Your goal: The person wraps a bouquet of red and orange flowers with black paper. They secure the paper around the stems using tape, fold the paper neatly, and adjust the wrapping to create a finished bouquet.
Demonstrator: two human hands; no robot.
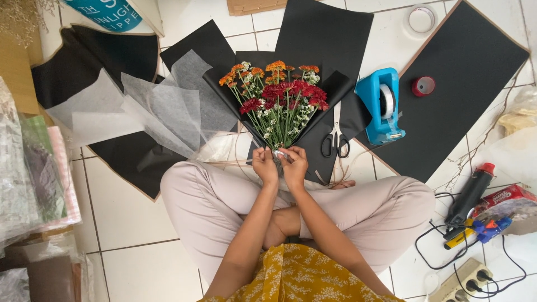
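Head view, looking straight down at a person seated cross-legged on a white tiled floor point(128, 218). From left to right: stacked sheets in plastic wrap point(33, 173) at the left edge; one cluster of white translucent tissue sheets point(140, 109) lying over black wrapping paper point(95, 67); one bouquet point(279, 98) of orange, red and small white flowers, lying in a black paper cone point(335, 89) with its stems pointing toward the person. The left hand point(264, 165) and right hand point(293, 162) meet at the stem base, fingers pinched together around the bundled stems and a pale strip there; whether that strip is tape or ribbon cannot be told. To the right lie one pair of scissors point(335, 137) with black handles, one blue tape dispenser point(383, 106) holding a roll of clear tape, one red roll point(423, 86) on a large black sheet point(464, 84), and one pale tape roll point(421, 19) on the tiles. Farther right: one black glue gun point(470, 196) with a red tip, one smaller blue and orange glue gun point(484, 228), and one power strip point(467, 279) with two plugs in it.
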